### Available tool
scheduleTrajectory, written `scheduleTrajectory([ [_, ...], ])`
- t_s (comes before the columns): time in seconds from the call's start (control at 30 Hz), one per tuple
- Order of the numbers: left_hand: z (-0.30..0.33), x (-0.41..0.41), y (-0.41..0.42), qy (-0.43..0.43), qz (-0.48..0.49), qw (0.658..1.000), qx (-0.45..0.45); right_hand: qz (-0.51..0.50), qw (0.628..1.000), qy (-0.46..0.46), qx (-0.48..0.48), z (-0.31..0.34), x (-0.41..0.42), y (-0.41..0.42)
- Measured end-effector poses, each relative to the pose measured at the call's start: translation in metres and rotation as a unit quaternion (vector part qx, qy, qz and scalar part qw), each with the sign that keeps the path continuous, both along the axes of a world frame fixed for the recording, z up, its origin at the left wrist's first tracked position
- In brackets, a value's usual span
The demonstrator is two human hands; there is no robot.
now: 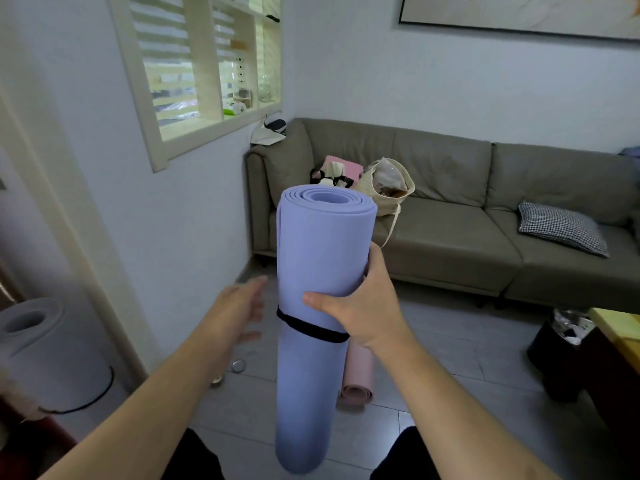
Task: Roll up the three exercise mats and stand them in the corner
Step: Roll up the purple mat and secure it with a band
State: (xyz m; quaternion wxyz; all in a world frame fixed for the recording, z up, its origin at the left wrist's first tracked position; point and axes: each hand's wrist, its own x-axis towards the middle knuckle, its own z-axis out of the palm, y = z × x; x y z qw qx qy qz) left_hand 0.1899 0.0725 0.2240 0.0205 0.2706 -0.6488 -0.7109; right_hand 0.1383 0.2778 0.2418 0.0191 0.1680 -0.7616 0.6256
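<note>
one lilac rolled mat (320, 271) upright, clenched in right hand (360, 313) for carrying; left hand (242, 306) released beside mat.

Home living room: a grey-green sofa (450, 216) is sitting along the white wall, with a checked cushion (562, 227) and a canvas tote bag (388, 188) lying on its seat. A framed picture (519, 13) is hanging above; grey floor tiles (460, 368) are running underfoot.
</note>
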Motion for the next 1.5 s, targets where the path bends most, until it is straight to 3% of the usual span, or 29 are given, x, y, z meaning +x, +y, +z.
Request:
scheduleTrajectory([
  [0.07, -0.009, 0.008, 0.011, -0.108, -0.076, 0.991, -0.011, -0.001, 1.0, 0.012, 0.001, 0.002, 0.002, -0.003],
  [0.13, -0.013, 0.011, 0.02, -0.096, -0.085, 0.991, 0.026, -0.008, 1.0, 0.014, -0.007, 0.002, 0.002, -0.005],
  [0.33, -0.027, -0.002, 0.009, -0.013, -0.106, 0.994, -0.032, -0.021, 1.0, 0.018, -0.009, -0.008, 0.005, -0.002],
  [0.47, -0.066, 0.003, 0.001, -0.09, -0.137, 0.972, -0.166, -0.047, 0.998, 0.027, -0.043, -0.002, -0.001, 0.002],
  [0.63, -0.095, 0.009, -0.013, -0.15, -0.078, 0.969, -0.182, -0.053, 0.996, 0.023, -0.064, 0.003, -0.005, 0.004],
  [0.73, -0.085, 0.009, -0.017, -0.036, -0.022, 0.984, -0.171, -0.051, 0.996, 0.014, -0.076, 0.009, -0.015, 0.012],
  [0.8, -0.06, 0.011, -0.005, 0.083, -0.089, 0.979, -0.167, -0.054, 0.997, 0.011, -0.059, 0.014, -0.017, 0.009],
  [0.9, -0.02, 0.002, 0.032, 0.169, -0.169, 0.955, -0.177, -0.093, 0.996, 0.003, -0.013, 0.011, -0.005, -0.014],
  [0.97, -0.008, -0.005, 0.047, 0.188, -0.114, 0.96, -0.173, -0.078, 0.996, -0.014, -0.029, 0.01, 0.005, -0.025],
  [1.03, -0.001, -0.004, 0.042, 0.193, -0.038, 0.971, -0.139, -0.002, 0.992, -0.063, -0.112, 0.012, 0.006, -0.019],
  [1.13, 0.0, 0.005, 0.016, 0.19, -0.042, 0.977, -0.089, 0.004, 0.965, -0.178, -0.191, 0.012, -0.002, 0.009],
  [1.2, 0.0, 0.009, 0.007, 0.194, -0.054, 0.979, -0.022, -0.052, 0.965, -0.227, -0.118, -0.001, -0.008, 0.017],
  [1.3, 0.003, 0.012, 0.015, 0.205, -0.07, 0.976, 0.01, -0.039, 0.95, -0.309, 0.017, -0.021, -0.006, 0.006],
  [1.5, 0.011, 0.015, 0.021, 0.221, -0.122, 0.968, 0.0, 0.01, 0.96, -0.263, 0.096, -0.026, -0.011, 0.005],
])
